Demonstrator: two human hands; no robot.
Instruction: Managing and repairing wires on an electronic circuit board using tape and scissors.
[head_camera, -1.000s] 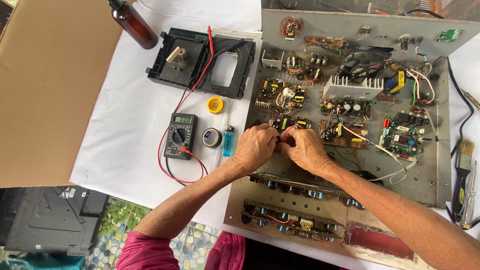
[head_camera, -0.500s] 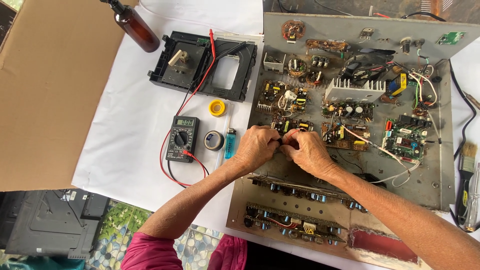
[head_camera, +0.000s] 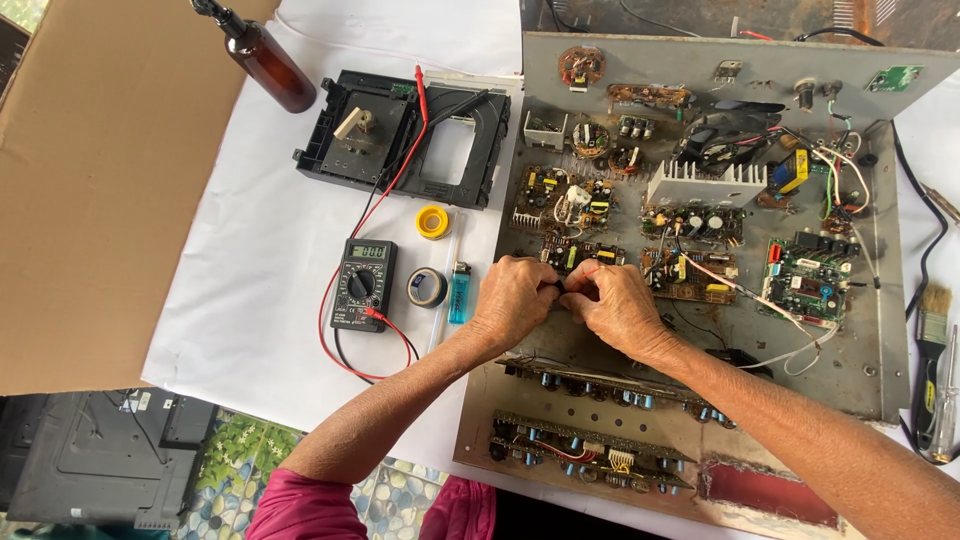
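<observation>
Both hands meet over the middle of the open metal chassis (head_camera: 700, 370), fingertips pressed together in a pinching grip on something small and dark between them; what that small part is cannot be told, since the fingers hide nearly all of it. Left hand (head_camera: 514, 298) comes in from seven o'clock, knuckles up, fingers curled shut toward the right hand (head_camera: 613, 305), which comes in from five o'clock and curls the same way, the two touching at the fingertips. Just at twelve o'clock of the hands lies a small brown circuit board (head_camera: 572, 253), and a white finned heat sink (head_camera: 706, 184) stands further off toward one o'clock. A green circuit board (head_camera: 808, 280) sits at three o'clock of the hands, well apart. At six o'clock, two long boards with rows of capacitors (head_camera: 590, 455) run along the chassis near the forearms.

On the white-covered bench (head_camera: 260, 260), at nine o'clock of the left hand, lie a blue lighter (head_camera: 458, 292), a roll of dark tape (head_camera: 427, 287) and a black multimeter (head_camera: 363, 284) with red and black leads. A yellow roll (head_camera: 433, 221) lies at ten o'clock, a black plastic frame (head_camera: 405, 135) beyond it, and a brown bottle (head_camera: 263, 60) at eleven o'clock. A paintbrush (head_camera: 933, 330) lies on the far right.
</observation>
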